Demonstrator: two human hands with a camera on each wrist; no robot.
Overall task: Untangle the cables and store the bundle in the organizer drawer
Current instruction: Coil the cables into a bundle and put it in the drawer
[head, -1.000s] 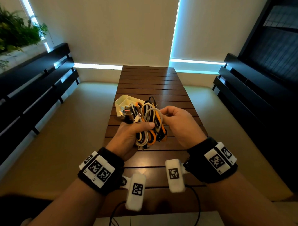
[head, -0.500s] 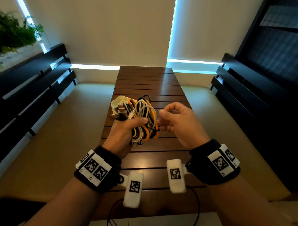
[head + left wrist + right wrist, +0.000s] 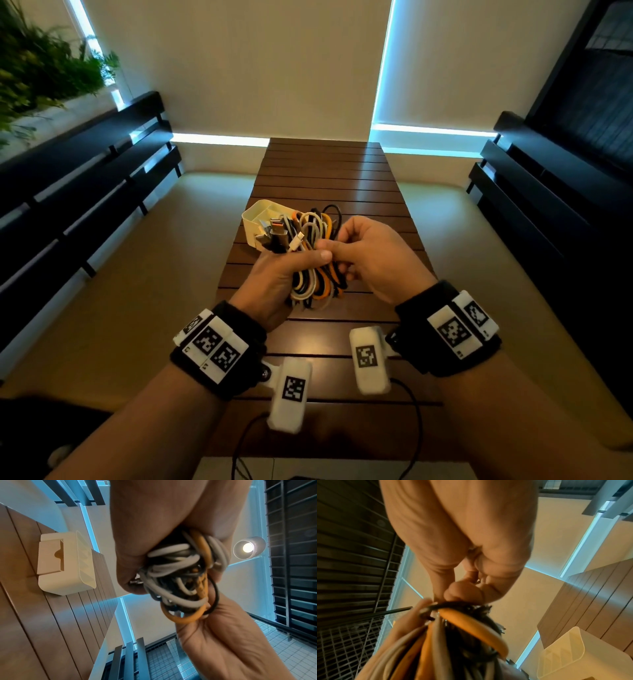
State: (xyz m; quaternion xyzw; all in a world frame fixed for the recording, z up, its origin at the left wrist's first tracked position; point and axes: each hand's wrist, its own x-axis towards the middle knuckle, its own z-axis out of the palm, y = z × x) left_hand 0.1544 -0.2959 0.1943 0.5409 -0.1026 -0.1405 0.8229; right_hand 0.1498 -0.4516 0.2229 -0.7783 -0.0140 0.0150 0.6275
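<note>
A bundle of white, orange and black cables (image 3: 313, 260) is held above the wooden table. My left hand (image 3: 291, 263) grips the bundle (image 3: 181, 574) round its middle, thumb laid across the front. My right hand (image 3: 346, 246) is curled against the bundle's right side and pinches its black strands (image 3: 462, 605). Several plug ends stick out at the upper left of the bundle. The cream organizer drawer (image 3: 260, 216) stands on the table just behind the cables, also seen as a cream organizer drawer (image 3: 65, 563) in the left wrist view and at the lower right (image 3: 573, 655) of the right wrist view.
The slatted wooden table (image 3: 325, 171) runs away from me. Dark benches (image 3: 85, 178) flank it on the left and on the right (image 3: 548, 192). A plant (image 3: 41, 68) stands at the far left. A thin black wire (image 3: 411, 428) trails over the near table edge.
My right hand had drawn away from the bundle half a second ago; it has come back and pinches the strands. The left hand keeps its grip.
</note>
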